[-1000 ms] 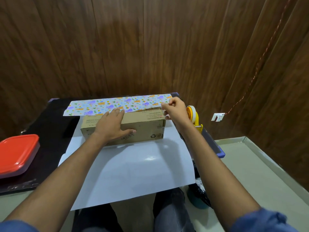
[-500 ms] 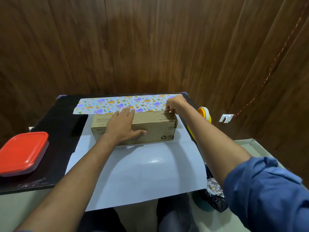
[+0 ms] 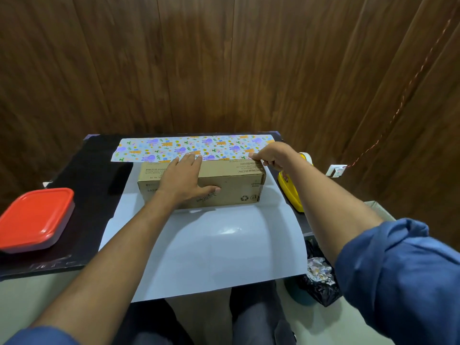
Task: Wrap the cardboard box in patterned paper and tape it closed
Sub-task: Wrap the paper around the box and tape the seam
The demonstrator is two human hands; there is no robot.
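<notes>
Patterned paper [image 3: 204,247] lies white side up across the desk [image 3: 82,175], far flap folded onto the cardboard box [image 3: 224,192] at its middle. It looks thin and springy; I'd grip edges. My left hand [image 3: 183,180] presses flat, spread on the stiff, light-looking box; my right hand [image 3: 272,155] pinches the flap's corner.
</notes>
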